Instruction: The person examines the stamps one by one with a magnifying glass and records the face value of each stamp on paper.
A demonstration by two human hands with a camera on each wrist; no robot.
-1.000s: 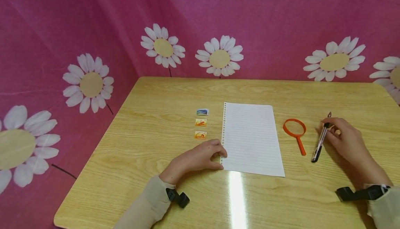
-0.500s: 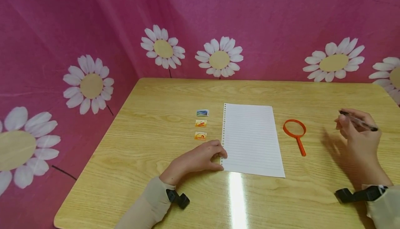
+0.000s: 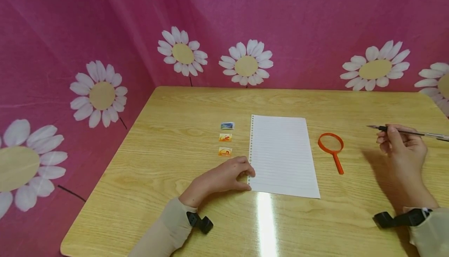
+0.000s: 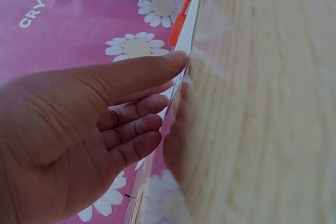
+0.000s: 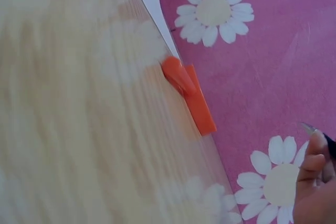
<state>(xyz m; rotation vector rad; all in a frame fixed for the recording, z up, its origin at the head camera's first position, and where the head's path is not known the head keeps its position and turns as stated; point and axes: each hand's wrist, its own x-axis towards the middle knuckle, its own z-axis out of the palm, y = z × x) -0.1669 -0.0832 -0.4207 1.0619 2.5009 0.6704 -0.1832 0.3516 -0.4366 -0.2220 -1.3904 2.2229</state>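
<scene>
My right hand (image 3: 405,148) grips a pen (image 3: 414,132) with a black grip and clear barrel, raised over the table's right side. Its tip points left, and a shadow falls on the wood below. In the right wrist view only the fingers (image 5: 313,166) and the pen's tip show at the lower right edge. My left hand (image 3: 224,175) rests at the lower left edge of a lined, hole-punched sheet of paper (image 3: 282,155), fingers relaxed and thumb spread from them. The left wrist view shows the left palm (image 4: 58,135) holding nothing.
An orange magnifying glass (image 3: 337,163) lies between the paper and my right hand. Left of the paper, three small stamp-like pictures stand in a column: a blue one (image 3: 227,125) above two yellow ones. A pink flowered cloth (image 3: 298,23) hangs behind the wooden table (image 3: 168,132).
My right hand has lifted the pen off the table, moved slightly right and turned it from nearly upright in view to level, tip leftward. The left hand and paper have stayed put.
</scene>
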